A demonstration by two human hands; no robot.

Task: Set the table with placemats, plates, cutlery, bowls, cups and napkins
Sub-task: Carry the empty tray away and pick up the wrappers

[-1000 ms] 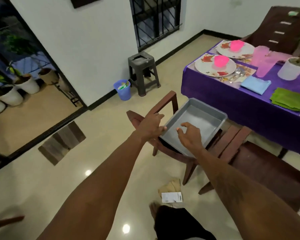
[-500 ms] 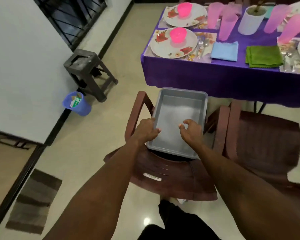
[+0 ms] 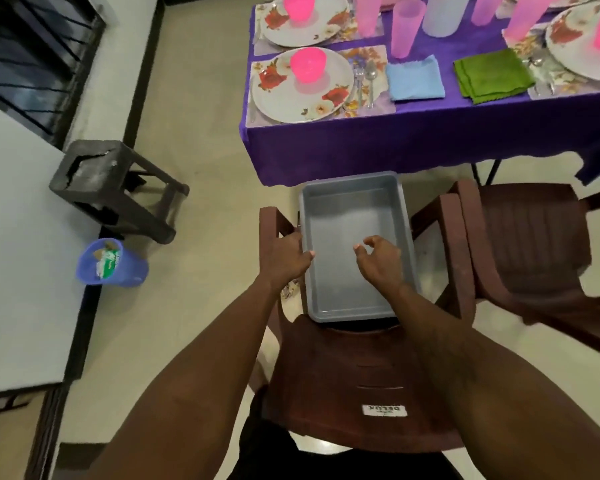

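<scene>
We stood behind a brown chair [image 3: 343,368] at the near side of the bench [image 3: 395,143]. A second before, our view had been across the room with the bench off to the right. Now it faced the purple cloth squarely, and both arms had closed in over the grey tray [image 3: 352,180] lying on the chair seat. The left hand [image 3: 286,259] gripped the tray's left rim, thumb hooked over the edge. The right hand [image 3: 381,266] hovered over the tray floor with fingers loosely curled, holding nothing. The tray was bare inside in all three views, and it had kept its place on the seat. On the bench the nearest left setting looked complete. A flowered plate [image 3: 284,102] lay on its placemat [image 3: 373,55] with a pink bowl [image 3: 308,65] on top and cutlery [image 3: 364,81] just to the right. A blue napkin [image 3: 414,77] lay beside that, and a pink cup [image 3: 404,27] stood farther back. A green napkin [image 3: 492,76] lay to the right, touching the next setting's mat. With nothing left to carry, we judged the laying all but done and the tray ready to be cleared away. A second chair [image 3: 527,237] stood to the right. A dark stool [image 3: 115,188] and a blue bin [image 3: 113,263] stood by the left wall.
</scene>
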